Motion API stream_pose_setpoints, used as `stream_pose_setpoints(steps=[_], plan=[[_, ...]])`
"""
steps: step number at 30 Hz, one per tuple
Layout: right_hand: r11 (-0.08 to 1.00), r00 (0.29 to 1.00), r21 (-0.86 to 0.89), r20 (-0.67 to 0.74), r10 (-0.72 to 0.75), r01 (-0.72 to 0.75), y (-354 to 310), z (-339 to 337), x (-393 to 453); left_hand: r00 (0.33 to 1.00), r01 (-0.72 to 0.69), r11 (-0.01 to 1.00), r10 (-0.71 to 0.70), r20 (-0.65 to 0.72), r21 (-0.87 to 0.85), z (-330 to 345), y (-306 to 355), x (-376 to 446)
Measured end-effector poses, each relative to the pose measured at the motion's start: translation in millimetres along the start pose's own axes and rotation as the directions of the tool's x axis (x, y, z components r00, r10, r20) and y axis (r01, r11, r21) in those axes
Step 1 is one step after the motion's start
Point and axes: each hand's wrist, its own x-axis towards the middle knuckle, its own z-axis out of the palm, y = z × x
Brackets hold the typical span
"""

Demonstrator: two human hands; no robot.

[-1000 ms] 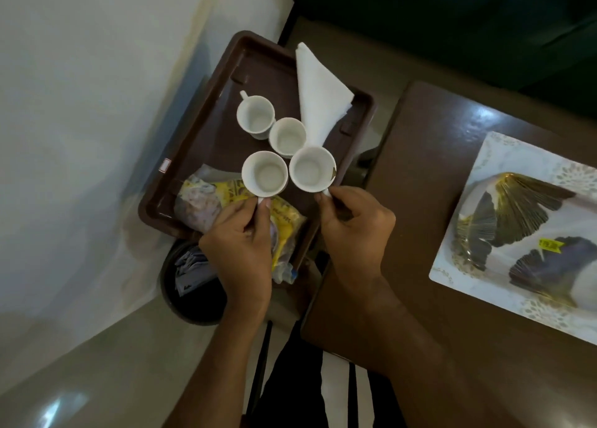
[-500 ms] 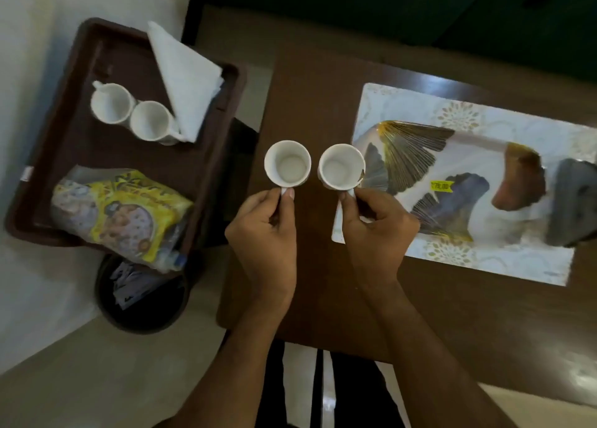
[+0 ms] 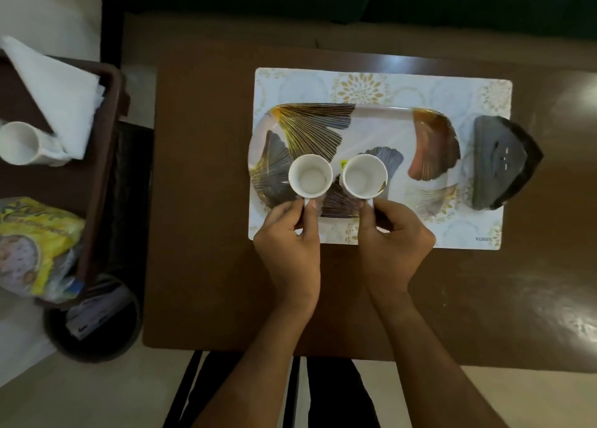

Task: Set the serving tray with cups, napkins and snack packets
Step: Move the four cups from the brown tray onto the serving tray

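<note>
Pinching cup handles, both hands (image 3: pixel 292 246) (image 3: pixel 392 243) hold cups (image 3: pixel 310 175) (image 3: pixel 364 176) over tray (image 3: pixel 381 127).

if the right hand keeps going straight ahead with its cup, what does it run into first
Probably nothing solid soon: the right hand points away from the body across the leaf-patterned tray, whose far rim would come first if the cup travels low. Height is unclear.

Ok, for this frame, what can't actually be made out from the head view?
- Cup handles: covered by the fingers of the left hand and right hand.
- Whether the left cup and right cup touch the patterned tray: not readable from above.
- Brown tray: cut off by the left edge.
- Yellow sticker: too small to read.
</note>
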Motion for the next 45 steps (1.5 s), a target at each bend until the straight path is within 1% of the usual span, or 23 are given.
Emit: stream_pose_setpoints(steps=[6, 11, 20, 30, 45], plan=[[0.999, 0.999, -0.023, -0.016, 0.043, -0.043, 23.7, -11.7, 6.9, 1.000, 0.001, 1.000, -0.001, 0.010, -0.001, 26.2, 1.6, -17.3], [0.997, 0.998, -0.045, -0.002, 0.070, -0.070, 32.6, -10.1, 6.0, 1.000, -0.007, 1.000, 0.007, 0.011, 0.013, 37.1, -0.7, -26.5], [0.999, 1.000, -0.048, 0.018, 0.015, -0.014, 35.1, -9.7, 8.0, 0.999, 0.039, 0.999, -0.038, -0.008, 0.022, 41.0, -4.2, -25.1], [0.998, 0.999, -0.051, 0.021, 0.026, -0.025, 35.7, -9.9, 6.4, 0.997, 0.082, 0.997, -0.082, 0.005, 0.006, 43.2, -5.6, -28.8], [0.997, 1.000, -0.070, 0.021, -0.009, 0.011, 35.2, -9.1, 4.7, 0.998, 0.057, 0.998, -0.057, 0.039, 0.006, 42.5, -5.8, -26.7]])
